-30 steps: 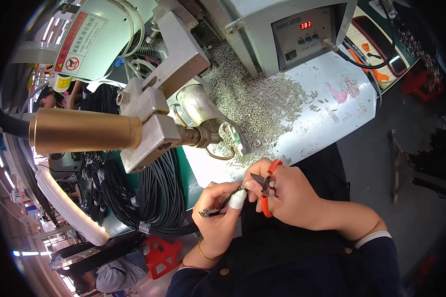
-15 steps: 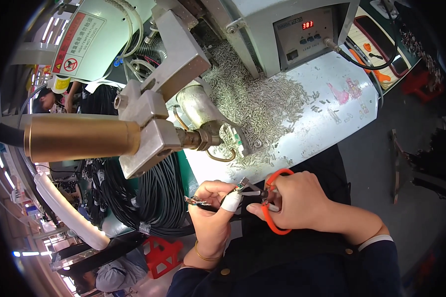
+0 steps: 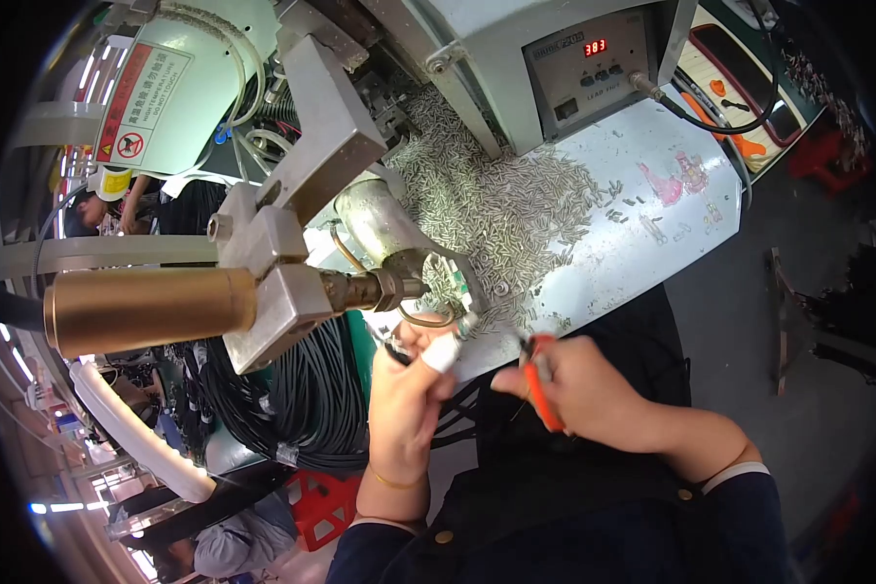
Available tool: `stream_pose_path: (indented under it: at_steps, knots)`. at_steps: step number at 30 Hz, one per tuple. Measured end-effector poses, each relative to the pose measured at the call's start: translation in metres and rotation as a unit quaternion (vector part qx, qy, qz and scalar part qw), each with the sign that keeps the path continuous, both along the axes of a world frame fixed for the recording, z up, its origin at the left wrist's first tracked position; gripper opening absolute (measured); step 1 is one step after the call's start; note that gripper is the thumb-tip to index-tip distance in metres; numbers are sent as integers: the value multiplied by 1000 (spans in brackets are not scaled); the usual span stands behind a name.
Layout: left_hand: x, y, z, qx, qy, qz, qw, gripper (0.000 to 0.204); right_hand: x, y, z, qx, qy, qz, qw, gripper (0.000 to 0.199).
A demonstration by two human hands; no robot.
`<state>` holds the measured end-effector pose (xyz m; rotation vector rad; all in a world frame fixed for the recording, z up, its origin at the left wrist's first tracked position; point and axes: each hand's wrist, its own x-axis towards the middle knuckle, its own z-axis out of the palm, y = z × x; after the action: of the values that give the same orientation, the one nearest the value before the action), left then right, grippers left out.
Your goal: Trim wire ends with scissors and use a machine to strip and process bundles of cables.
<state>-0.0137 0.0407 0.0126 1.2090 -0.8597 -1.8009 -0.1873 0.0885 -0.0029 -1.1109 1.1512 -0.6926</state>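
Note:
My left hand [image 3: 409,384] is closed, pinching a black cable [image 3: 396,354] just below the tip of a soldering machine [image 3: 399,289]. A white cover [image 3: 441,352] wraps its thumb. The small connector end at the fingertips is blurred and partly behind the machine's tip. Off to the right, my right hand [image 3: 599,389] is wrapped round pliers with orange handles [image 3: 545,397]. Motion smears the pliers, and their jaws lie apart from the cable.
Small metal pins [image 3: 496,209] are heaped on the white worktop [image 3: 642,234]. A control box [image 3: 594,73] with a red display stands behind them. The brass cylinder [image 3: 156,307] juts left. Coiled black cables [image 3: 307,399] lie at the left, beyond which a red stool [image 3: 321,506] stands.
My left hand has moved up and away from me, bringing the cable end to the soldering tip. The pliers have come off the cable end and turned in my right hand.

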Motion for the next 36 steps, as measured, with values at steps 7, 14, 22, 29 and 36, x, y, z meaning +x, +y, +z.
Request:
stream_pose_path:
  at_steps: [7, 14, 22, 29, 36]
  knots:
    - [-3, -29, -5, 22, -16, 11, 1000, 14, 4, -42, 2, -24, -61, -196, 978, 23]
    - [7, -39, -5, 42, -8, -18, 999, 19, 12, -62, -8, -97, -11, -162, 982, 22]
    - [7, -38, -6, 24, -50, -26, 998, 23, 13, -61, -11, -147, -17, -176, 973, 19]
    - [7, -36, -7, 18, -58, -2, 998, 21, 11, -60, -8, -148, 4, -154, 977, 17]
    - [7, -27, 3, 4, -66, -43, 997, 21, 12, -49, -11, -117, -53, -149, 981, 15]
